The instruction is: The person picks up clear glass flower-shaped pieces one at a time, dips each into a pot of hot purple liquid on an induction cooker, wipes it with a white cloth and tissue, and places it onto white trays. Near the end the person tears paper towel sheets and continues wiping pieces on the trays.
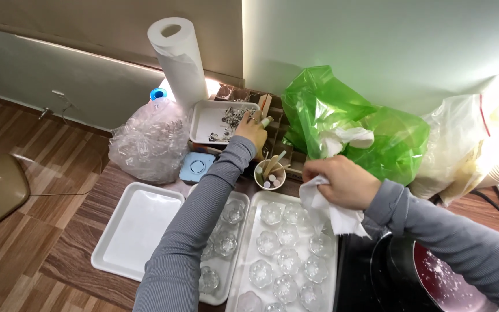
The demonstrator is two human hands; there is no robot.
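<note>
My left hand (252,129) reaches far across the table to a white tray (208,121) holding small metal pieces, its fingers closed on a thin tool there. My right hand (342,180) is shut on a crumpled white paper towel (335,215), held just above a white tray (249,228) filled with several clear flower-shaped glass holders (278,242). Both arms wear grey sleeves.
A paper towel roll (179,58) stands at the back. A clear bag of containers (151,141), a green plastic bag (365,124), a cup of sticks (270,174), a bare white tray (137,228) and a dark pot (451,283) surround the work area.
</note>
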